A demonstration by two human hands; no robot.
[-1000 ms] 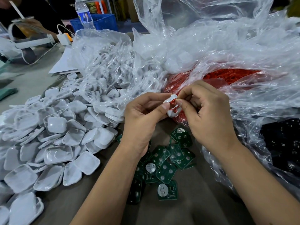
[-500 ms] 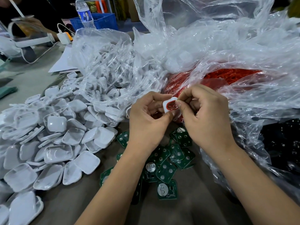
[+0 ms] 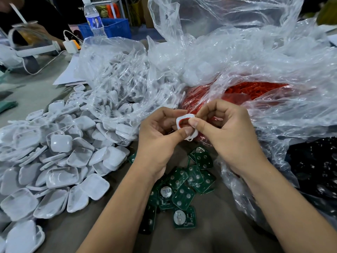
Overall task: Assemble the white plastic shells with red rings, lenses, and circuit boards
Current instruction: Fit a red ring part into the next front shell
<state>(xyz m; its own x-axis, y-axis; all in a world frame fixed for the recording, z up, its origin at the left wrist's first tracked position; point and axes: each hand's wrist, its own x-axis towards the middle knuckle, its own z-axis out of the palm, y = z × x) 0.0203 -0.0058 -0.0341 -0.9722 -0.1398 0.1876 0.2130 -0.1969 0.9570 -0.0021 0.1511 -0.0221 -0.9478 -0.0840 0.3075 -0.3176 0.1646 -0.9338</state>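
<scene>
Both hands hold one small white plastic shell [image 3: 184, 118] with a red ring [image 3: 180, 123] seated inside it, just above the table. My left hand [image 3: 160, 141] grips the shell from the left, thumb across its lower edge. My right hand [image 3: 229, 136] pinches its right side, thumb pressing on the ring. A pile of white shells [image 3: 54, 161] covers the table at left. Green circuit boards [image 3: 182, 190] lie scattered under my wrists. Red rings [image 3: 251, 90] fill a clear bag behind my hands.
Crumpled clear plastic bags [image 3: 218, 57] crowd the back and right; one holds more white shells [image 3: 116, 92]. A bag of dark parts [image 3: 313, 165] sits at right. A water bottle [image 3: 94, 19], blue crate [image 3: 113, 30] and another person's arm [image 3: 38, 31] are far left.
The shell has turned in my fingers and the red ring now lies more fully inside it. Both hands stayed almost in place, drifting slightly right.
</scene>
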